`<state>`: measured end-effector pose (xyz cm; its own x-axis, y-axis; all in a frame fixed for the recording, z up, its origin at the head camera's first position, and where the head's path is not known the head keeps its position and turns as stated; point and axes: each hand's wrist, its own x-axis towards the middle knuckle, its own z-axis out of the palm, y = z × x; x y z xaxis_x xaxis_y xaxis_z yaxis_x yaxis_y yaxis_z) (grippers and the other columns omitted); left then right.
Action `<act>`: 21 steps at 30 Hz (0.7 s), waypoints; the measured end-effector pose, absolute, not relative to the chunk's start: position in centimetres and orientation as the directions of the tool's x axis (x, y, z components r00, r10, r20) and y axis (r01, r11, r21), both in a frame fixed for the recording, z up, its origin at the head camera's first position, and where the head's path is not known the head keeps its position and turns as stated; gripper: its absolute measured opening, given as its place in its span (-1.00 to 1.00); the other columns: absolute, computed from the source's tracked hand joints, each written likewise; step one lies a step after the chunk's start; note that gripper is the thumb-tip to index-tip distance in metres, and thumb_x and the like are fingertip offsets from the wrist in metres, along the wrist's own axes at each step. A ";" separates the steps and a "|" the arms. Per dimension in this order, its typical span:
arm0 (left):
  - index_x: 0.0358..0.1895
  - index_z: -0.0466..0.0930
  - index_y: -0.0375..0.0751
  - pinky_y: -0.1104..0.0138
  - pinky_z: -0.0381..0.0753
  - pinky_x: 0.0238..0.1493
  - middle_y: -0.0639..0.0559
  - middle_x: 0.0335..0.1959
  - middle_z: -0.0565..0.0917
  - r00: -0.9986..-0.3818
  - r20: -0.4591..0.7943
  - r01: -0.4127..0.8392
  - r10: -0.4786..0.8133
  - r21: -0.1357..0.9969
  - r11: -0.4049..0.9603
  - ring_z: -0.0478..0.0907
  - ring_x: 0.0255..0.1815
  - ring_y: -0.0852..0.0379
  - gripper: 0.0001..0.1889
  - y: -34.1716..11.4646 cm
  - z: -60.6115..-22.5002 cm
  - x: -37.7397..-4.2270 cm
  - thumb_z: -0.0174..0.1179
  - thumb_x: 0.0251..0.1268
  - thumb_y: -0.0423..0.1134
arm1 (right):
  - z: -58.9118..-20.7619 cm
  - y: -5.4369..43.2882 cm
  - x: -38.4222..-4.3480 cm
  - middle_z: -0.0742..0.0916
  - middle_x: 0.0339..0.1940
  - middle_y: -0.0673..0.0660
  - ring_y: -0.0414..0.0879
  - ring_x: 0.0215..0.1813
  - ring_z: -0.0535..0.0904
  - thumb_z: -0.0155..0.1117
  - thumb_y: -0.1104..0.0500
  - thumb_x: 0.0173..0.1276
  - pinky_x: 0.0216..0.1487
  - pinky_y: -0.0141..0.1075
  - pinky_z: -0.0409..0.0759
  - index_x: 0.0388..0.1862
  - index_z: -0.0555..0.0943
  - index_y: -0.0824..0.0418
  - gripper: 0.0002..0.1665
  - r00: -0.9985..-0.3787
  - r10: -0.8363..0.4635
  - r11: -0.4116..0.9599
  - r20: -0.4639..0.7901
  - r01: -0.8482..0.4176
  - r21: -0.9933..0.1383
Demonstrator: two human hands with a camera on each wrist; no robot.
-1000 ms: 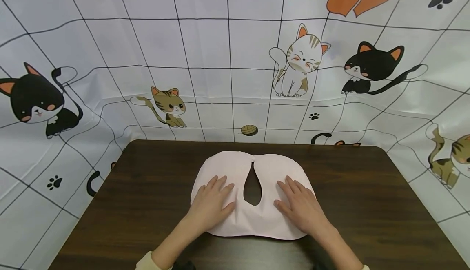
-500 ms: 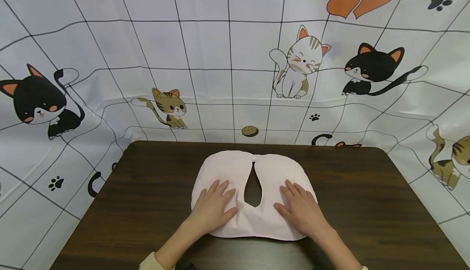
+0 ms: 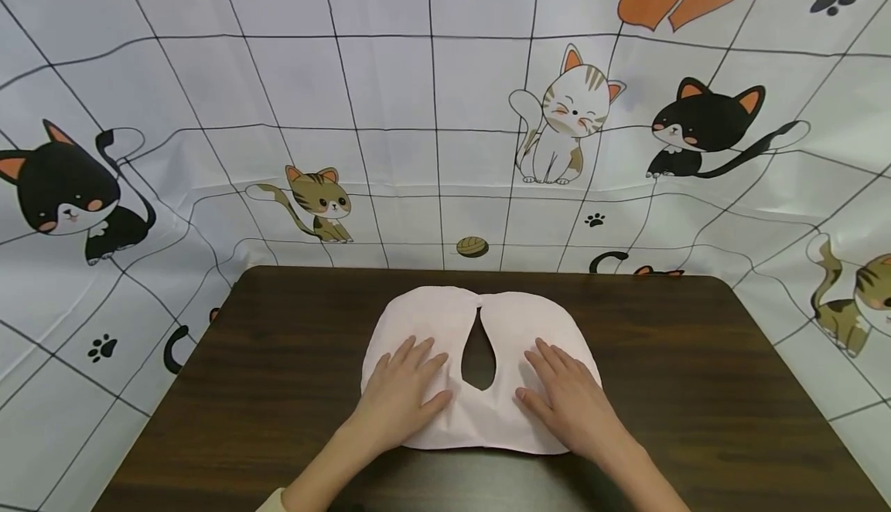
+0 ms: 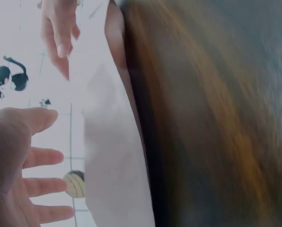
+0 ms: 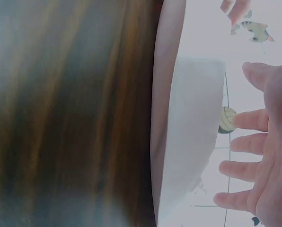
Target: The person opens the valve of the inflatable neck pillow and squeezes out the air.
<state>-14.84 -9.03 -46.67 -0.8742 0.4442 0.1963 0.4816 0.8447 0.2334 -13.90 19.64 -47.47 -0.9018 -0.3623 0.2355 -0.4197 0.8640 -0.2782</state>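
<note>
A pale pink two-lobed pad (image 3: pixel 479 427) with a teardrop-shaped hole in its middle lies flat on a dark wooden table (image 3: pixel 278 357). Over its left lobe is my left hand (image 3: pixel 400 392), fingers spread and straight. My right hand (image 3: pixel 571 400) is over the right lobe in much the same way. Seen from the left wrist, the left fingers (image 4: pixel 44 187) stand a little apart from the pad (image 4: pixel 112 142), with background showing between. In the right wrist view, the right fingers (image 5: pixel 242 144) also sit just off the pad's surface (image 5: pixel 193 109). Neither hand grips anything.
A white sheet (image 3: pixel 390 87) with grid lines and printed cats hangs behind the table and down both sides. The table's far edge (image 3: pixel 334 267) runs just beyond the pad. Wooden surface shows left and right of the pad.
Both hands have shifted only slightly, a touch inward toward the hole. The pad has stayed in place, and the head view has wavered a little.
</note>
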 end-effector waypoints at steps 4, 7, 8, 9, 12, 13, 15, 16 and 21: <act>0.28 0.62 -0.14 -0.31 0.38 0.24 -0.21 0.40 0.48 -0.864 0.193 0.501 0.465 0.250 0.828 0.31 0.47 -0.34 -0.50 -8.6 -46.1 -14.4 0.28 0.38 0.02 | -47.3 19.3 -13.5 0.50 0.46 0.33 0.31 0.43 0.41 0.34 -0.04 0.44 0.37 0.18 0.36 0.35 0.55 0.33 -0.35 -0.885 -0.391 0.848 0.254 -0.453 -0.274; 0.28 0.61 -0.14 -0.30 0.39 0.23 -0.21 0.40 0.48 -0.864 0.178 0.501 0.470 0.222 0.837 0.32 0.46 -0.34 -0.51 -8.6 -46.5 -14.4 0.26 0.39 0.01 | -47.5 19.1 -13.5 0.49 0.46 0.35 0.32 0.43 0.41 0.32 -0.01 0.46 0.38 0.17 0.37 0.34 0.55 0.37 -0.37 -0.887 -0.399 0.851 0.234 -0.453 -0.265; 0.28 0.61 -0.13 -0.29 0.40 0.23 -0.21 0.40 0.48 -0.866 0.173 0.499 0.470 0.213 0.840 0.32 0.46 -0.33 -0.52 -8.6 -46.7 -14.5 0.26 0.40 0.02 | -47.6 19.1 -13.5 0.49 0.46 0.36 0.32 0.43 0.40 0.32 -0.01 0.46 0.38 0.16 0.37 0.34 0.54 0.37 -0.37 -0.889 -0.401 0.855 0.220 -0.449 -0.261; 0.28 0.61 -0.13 -0.29 0.40 0.23 -0.21 0.40 0.48 -0.867 0.167 0.497 0.470 0.208 0.843 0.32 0.46 -0.34 -0.52 -8.6 -46.9 -14.5 0.26 0.40 0.03 | -47.7 19.1 -13.5 0.48 0.46 0.37 0.33 0.44 0.40 0.31 -0.01 0.46 0.38 0.17 0.37 0.34 0.54 0.38 -0.36 -0.893 -0.401 0.859 0.204 -0.444 -0.255; 0.27 0.61 -0.12 -0.30 0.39 0.23 -0.20 0.41 0.48 -0.870 0.149 0.492 0.470 0.208 0.845 0.32 0.46 -0.34 -0.51 -8.7 -47.5 -14.6 0.26 0.40 0.06 | -48.0 19.1 -13.3 0.47 0.47 0.37 0.33 0.44 0.39 0.31 -0.02 0.47 0.37 0.18 0.38 0.36 0.52 0.39 -0.34 -0.905 -0.395 0.870 0.157 -0.423 -0.252; 0.27 0.61 -0.12 -0.31 0.38 0.23 -0.20 0.41 0.47 -0.871 0.141 0.491 0.471 0.210 0.846 0.32 0.46 -0.34 -0.50 -8.7 -47.6 -14.6 0.25 0.40 0.07 | -48.1 19.1 -13.2 0.47 0.47 0.37 0.33 0.44 0.38 0.31 -0.03 0.47 0.36 0.18 0.38 0.37 0.51 0.39 -0.33 -0.909 -0.391 0.873 0.145 -0.416 -0.254; 0.28 0.61 -0.11 -0.33 0.36 0.23 -0.19 0.42 0.46 -0.873 0.124 0.487 0.471 0.209 0.848 0.31 0.47 -0.34 -0.49 -8.7 -47.8 -14.6 0.25 0.40 0.10 | -48.2 19.2 -13.0 0.46 0.47 0.37 0.34 0.45 0.37 0.31 -0.03 0.47 0.36 0.20 0.38 0.37 0.51 0.40 -0.32 -0.914 -0.385 0.875 0.130 -0.406 -0.263; 0.28 0.60 -0.10 -0.34 0.36 0.23 -0.19 0.43 0.46 -0.874 0.118 0.486 0.472 0.207 0.849 0.30 0.47 -0.34 -0.48 -8.7 -47.9 -14.6 0.24 0.40 0.11 | -48.3 19.2 -13.0 0.46 0.47 0.37 0.34 0.45 0.37 0.31 -0.03 0.47 0.36 0.20 0.37 0.37 0.50 0.39 -0.32 -0.916 -0.381 0.876 0.125 -0.401 -0.267; 0.29 0.59 -0.10 -0.34 0.36 0.22 -0.18 0.42 0.47 -0.870 0.110 0.492 0.480 0.178 0.852 0.31 0.46 -0.33 -0.45 -8.7 -48.4 -14.6 0.24 0.38 0.15 | -48.5 19.2 -12.8 0.46 0.48 0.35 0.33 0.47 0.35 0.30 -0.04 0.47 0.33 0.28 0.36 0.37 0.50 0.37 -0.33 -0.923 -0.367 0.885 0.114 -0.384 -0.263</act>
